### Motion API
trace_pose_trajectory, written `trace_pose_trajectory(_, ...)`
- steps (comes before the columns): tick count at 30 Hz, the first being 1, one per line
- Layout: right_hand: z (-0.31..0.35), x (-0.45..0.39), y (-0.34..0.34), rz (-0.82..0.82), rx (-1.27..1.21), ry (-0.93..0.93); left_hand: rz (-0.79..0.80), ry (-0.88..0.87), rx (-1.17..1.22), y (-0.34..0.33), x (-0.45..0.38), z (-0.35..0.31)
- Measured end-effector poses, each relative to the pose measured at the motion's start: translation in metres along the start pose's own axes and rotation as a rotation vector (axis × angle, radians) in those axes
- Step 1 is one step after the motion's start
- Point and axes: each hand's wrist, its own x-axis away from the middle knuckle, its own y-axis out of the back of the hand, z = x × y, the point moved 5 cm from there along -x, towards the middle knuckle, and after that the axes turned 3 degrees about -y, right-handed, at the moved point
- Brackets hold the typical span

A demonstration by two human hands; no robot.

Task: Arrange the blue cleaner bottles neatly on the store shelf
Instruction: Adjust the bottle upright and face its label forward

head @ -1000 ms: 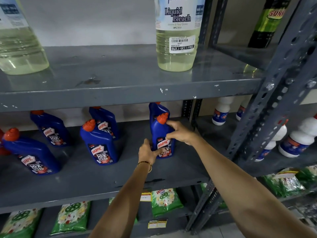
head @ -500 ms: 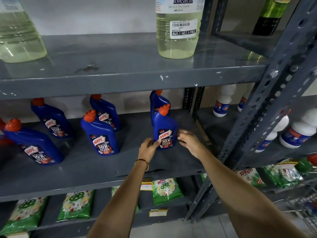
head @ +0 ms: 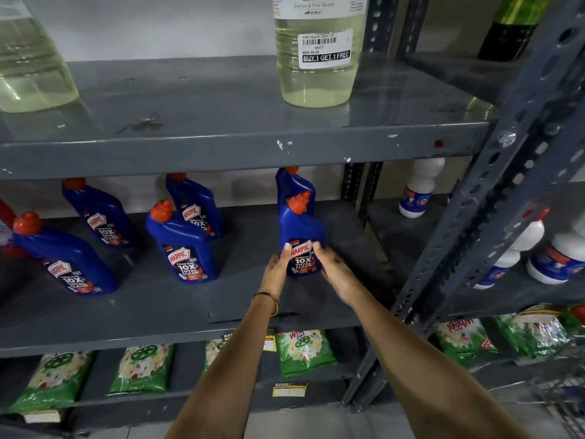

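Observation:
Several blue cleaner bottles with orange caps stand on the grey middle shelf (head: pixel 158 315). The front right bottle (head: pixel 300 228) is upright, and both my hands grip its lower part: my left hand (head: pixel 276 270) on its left side, my right hand (head: pixel 335 270) on its right side. A second blue bottle (head: pixel 292 182) stands directly behind it. Further left are a front bottle (head: pixel 182 245) with another (head: pixel 194 205) behind it, then a far-left front bottle (head: pixel 63 258) and one (head: pixel 98 210) behind that.
Clear bleach bottles (head: pixel 316 55) stand on the upper shelf. White bottles (head: pixel 419 188) fill the neighbouring rack on the right, past a perforated steel upright (head: pixel 493 198). Green detergent packs (head: pixel 304 351) lie on the lower shelf. A red item shows at the far left edge.
My right hand dropped from the bottle's cap to its lower right side. My left hand stayed at its lower left. The bottle now stands in line in front of the rear one.

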Motion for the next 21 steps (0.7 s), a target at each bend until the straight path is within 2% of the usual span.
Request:
trace_pose_trajectory(7, -0.004, -0.002, 0.002, -0.037, -0.059, 0.044, -0.031, -0.062, -0.042, 0.0, -0.002, 0.009)
trace_pose_trajectory(21, -0.029, 0.055, 0.0, -0.039, -0.059, 0.118, -0.003, -0.083, -0.015, -0.001, 0.055, 0.024)
